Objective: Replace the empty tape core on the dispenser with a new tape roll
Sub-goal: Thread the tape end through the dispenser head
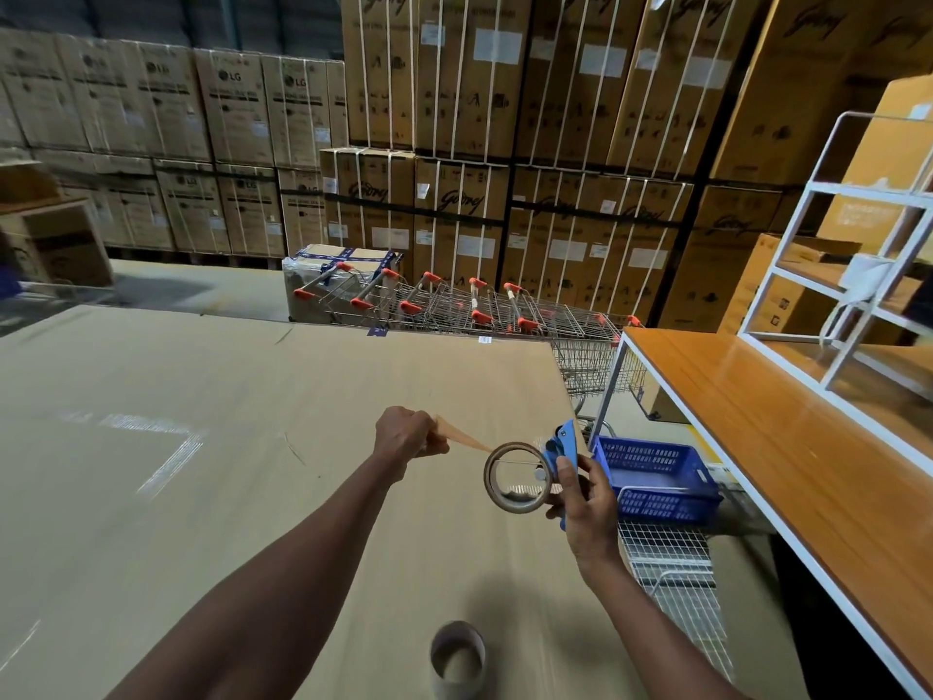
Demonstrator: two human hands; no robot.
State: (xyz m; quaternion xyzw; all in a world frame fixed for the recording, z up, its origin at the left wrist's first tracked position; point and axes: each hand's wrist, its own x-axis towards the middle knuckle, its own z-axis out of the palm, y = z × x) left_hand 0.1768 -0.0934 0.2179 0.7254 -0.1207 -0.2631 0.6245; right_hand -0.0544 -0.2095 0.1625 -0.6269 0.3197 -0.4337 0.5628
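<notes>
My right hand (585, 492) grips the blue tape dispenser (563, 443) above the right part of the big cardboard sheet (202, 447). A brown tape roll (517, 478) sits on the dispenser, its open side turned toward me. My left hand (406, 434) pinches the free tape end (462, 437), and the strip runs taut from the roll up and left to my fingers. The empty cardboard core (458, 659) stands upright on the sheet near the bottom edge, between my forearms.
A blue plastic crate (656, 477) sits on a wire cart (676, 573) right of the sheet. An orange-topped table (787, 447) with a white metal rack (838, 275) stands at the right. Nested shopping trolleys (454, 305) and stacked cartons (505, 144) fill the background.
</notes>
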